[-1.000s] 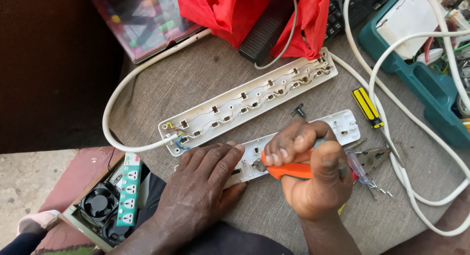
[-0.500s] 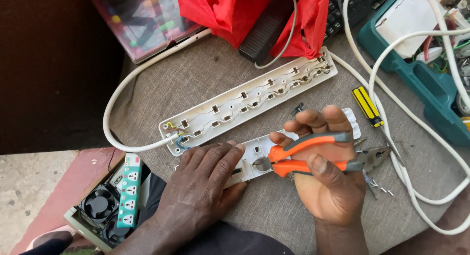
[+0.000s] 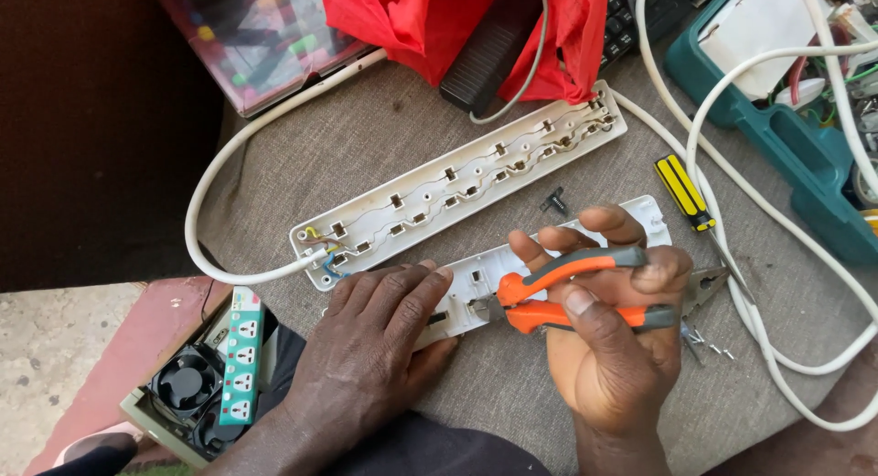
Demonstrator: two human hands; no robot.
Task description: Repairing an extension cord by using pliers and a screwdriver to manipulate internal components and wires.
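A person's right hand (image 3: 611, 348) grips a pair of orange-and-grey-handled pliers (image 3: 576, 293), thumb laid along the lower handle and fingers curled over the upper one, the handles spread slightly apart. The pliers' nose points toward the left hand and meets the inside of a white power-strip cover (image 3: 540, 266) that lies on the grey cloth-covered table (image 3: 384, 138). The left hand (image 3: 370, 357) lies flat, fingers extended, pressing down on the near end of that cover and grasping nothing.

Just beyond both hands lies the other half of the power strip, an opened white base (image 3: 457, 188) with its metal contacts and wiring exposed, set at a slant; a white cable (image 3: 215, 183) leaves its end nearest the left hand and loops away. A small black part (image 3: 553, 203) sits on the table between the base and the cover. To the outside of the right hand rest a yellow-and-black-handled screwdriver (image 3: 683, 192), a second pair of pliers (image 3: 706, 284) whose metal jaws alone show past the fingers, and a few loose screws (image 3: 709, 343). Further white cable (image 3: 777, 348) curves around that side. A teal tool case (image 3: 796, 165) stands farther out, and red fabric (image 3: 412, 19) lies beyond the base. Below the left wrist sits a casing holding small black fans (image 3: 187, 385).
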